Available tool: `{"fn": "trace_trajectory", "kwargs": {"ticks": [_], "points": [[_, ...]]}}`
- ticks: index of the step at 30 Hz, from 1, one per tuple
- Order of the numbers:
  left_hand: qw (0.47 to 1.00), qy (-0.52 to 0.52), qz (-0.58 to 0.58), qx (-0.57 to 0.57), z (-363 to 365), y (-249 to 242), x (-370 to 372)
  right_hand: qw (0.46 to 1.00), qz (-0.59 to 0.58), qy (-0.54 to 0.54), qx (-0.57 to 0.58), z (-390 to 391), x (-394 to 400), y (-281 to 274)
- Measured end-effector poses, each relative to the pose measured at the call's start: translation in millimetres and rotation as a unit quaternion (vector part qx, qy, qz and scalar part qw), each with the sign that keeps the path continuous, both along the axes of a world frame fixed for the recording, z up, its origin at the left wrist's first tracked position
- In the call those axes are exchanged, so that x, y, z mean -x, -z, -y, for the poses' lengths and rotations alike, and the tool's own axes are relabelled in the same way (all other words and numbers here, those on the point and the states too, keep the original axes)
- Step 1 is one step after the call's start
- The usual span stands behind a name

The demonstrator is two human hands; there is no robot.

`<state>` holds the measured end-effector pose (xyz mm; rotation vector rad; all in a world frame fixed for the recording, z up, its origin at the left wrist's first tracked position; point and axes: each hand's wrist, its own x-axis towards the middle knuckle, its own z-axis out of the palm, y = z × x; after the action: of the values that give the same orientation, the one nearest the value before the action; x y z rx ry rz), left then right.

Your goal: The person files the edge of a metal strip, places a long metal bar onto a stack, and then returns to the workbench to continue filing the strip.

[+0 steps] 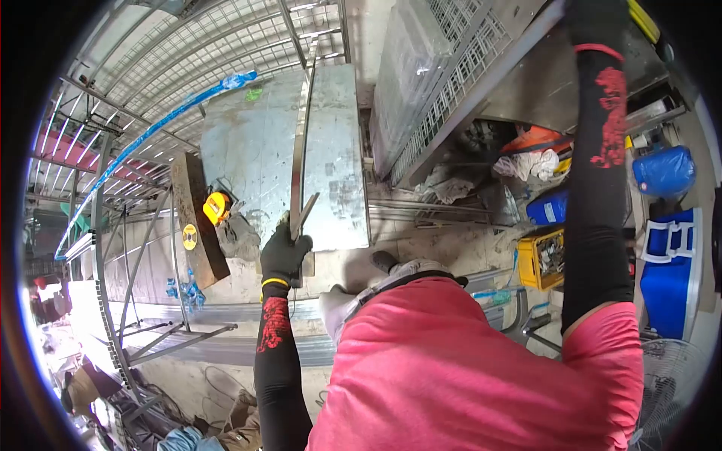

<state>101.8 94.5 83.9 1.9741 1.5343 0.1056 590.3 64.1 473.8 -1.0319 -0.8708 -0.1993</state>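
Observation:
A dark glove covers my left hand [284,255], which is closed at the near edge of a grey metal-topped table [338,158]. Its fingers are around the near end of a long, narrow metal bar [299,143] that runs away from me across the tabletop and past the far edge. Beside the fingers a short metal piece [308,213] sticks out at an angle. My right arm reaches up along the right side; only the dark back part of my right hand [596,21] shows at the top edge, beside a metal surface, and its fingers are hidden.
An orange tape measure [217,207] and a yellow disc [189,237] lie by a rusty beam [197,225] on the left. Wire mesh racks [188,52] stand behind. At right are a yellow crate [540,259], a blue container [664,171] and a fan [665,387].

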Motion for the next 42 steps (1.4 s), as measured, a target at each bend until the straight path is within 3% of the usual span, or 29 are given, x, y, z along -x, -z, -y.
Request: {"fn": "trace_trajectory", "kwargs": {"ticks": [1, 2, 4, 7, 9, 10, 11, 12, 14, 15, 16, 17, 18, 22, 25, 27, 29, 30, 32, 34, 36, 40, 42], "points": [[0.997, 0.007, 0.057, -0.052, 1.6, 14.3, 4.1, 1.0, 0.022, 0.008, 0.009, -8.8, -16.8, 13.4], [1.0, 0.012, 0.023, -0.01, 0.1, 7.5, 2.5, 0.999, 0.048, 0.018, 0.017, -19.7, -37.3, 26.4], [1.0, 0.015, -0.003, -0.025, -1.1, 12.9, 2.0, 0.999, -0.033, -0.03, -0.008, -42.1, -52.0, 47.7], [1.0, 0.005, 0.017, -0.022, 3.7, 7.8, 1.4, 0.993, -0.035, -0.086, -0.072, -70.7, -74.8, 77.5], [0.999, -0.001, 0.038, -0.028, 3.3, 14.6, 2.1, 0.898, -0.115, -0.41, -0.109, -83.6, -117.5, 91.7], [0.998, -0.002, 0.058, -0.04, 1.7, 26.8, 5.7, 0.9, -0.104, -0.408, -0.113, -76.4, -93.6, 71.4], [0.999, -0.005, 0.035, -0.029, 2.6, 21.3, 2.9, 0.97, -0.069, -0.23, -0.036, -66.8, -45.5, 50.9], [1.0, -0.009, 0.014, -0.018, 3.7, 10.3, -0.2, 0.998, -0.032, -0.043, 0.04, -60.2, -12.2, 35.8], [1.0, -0.023, 0.005, -0.011, 6.1, -1.5, -4.7, 0.995, -0.055, -0.078, 0.01, -79.6, -27.6, 40.9], [0.998, -0.027, 0.044, -0.029, 7.6, 10.0, 1.7, 0.957, -0.107, -0.247, -0.106, -107.4, -55.7, 61.9], [0.995, -0.026, 0.085, -0.046, 6.2, 22.4, 2.8, 0.877, -0.148, -0.405, -0.213, -127.3, -88.1, 75.9], [0.997, -0.027, 0.068, -0.021, 8.1, 9.3, -2.7, 0.95, -0.115, -0.268, -0.109, -123.2, -71.3, 73.5], [0.998, -0.032, 0.051, 0.001, 9.9, -6.6, -5.6, 0.989, -0.082, -0.122, -0.008, -115.0, -50.6, 76.4], [0.996, -0.023, 0.016, -0.082, 8.0, 17.0, 1.6, 0.974, -0.069, -0.193, 0.098, -99.9, -51.2, 67.3], [0.999, -0.039, 0.025, -0.02, 11.9, -6.9, -6.1, 0.967, -0.066, -0.21, 0.129, -96.5, -48.0, 73.7], [0.997, -0.043, 0.053, -0.03, 13.4, 2.4, -3.6, 0.969, -0.071, -0.203, 0.121, -101.5, -56.5, 81.8], [0.996, -0.053, 0.069, -0.028, 13.1, 2.6, -3.0, 0.99, 0.1, -0.032, 0.099, -107.4, -71.6, 100.1], [0.996, -0.056, 0.07, -0.03, 11.9, 9.3, -1.1, 0.99, 0.101, -0.034, 0.097, -95.6, -67.6, 94.2], [0.994, -0.051, 0.073, -0.055, 8.0, 26.9, 4.2, 0.903, 0.253, 0.207, 0.28, -62.7, -60.4, 79.9], [0.997, -0.052, 0.051, -0.038, 10.2, 13.5, 1.9, 0.874, 0.274, 0.22, 0.336, -48.2, -48.9, 56.9], [0.995, -0.057, 0.076, -0.016, 7.7, 20.5, 2.9, 0.794, 0.293, 0.189, 0.498, -30.9, -37.5, 31.1], [0.991, -0.047, 0.106, -0.061, 5.3, 36.0, 6.3, 0.763, 0.282, 0.166, 0.557, -24.4, -51.9, 22.3], [0.997, -0.048, 0.06, -0.03, 8.3, 17.2, 2.1, 0.775, 0.277, 0.229, 0.519, -24.1, -64.6, 33.6]]}}
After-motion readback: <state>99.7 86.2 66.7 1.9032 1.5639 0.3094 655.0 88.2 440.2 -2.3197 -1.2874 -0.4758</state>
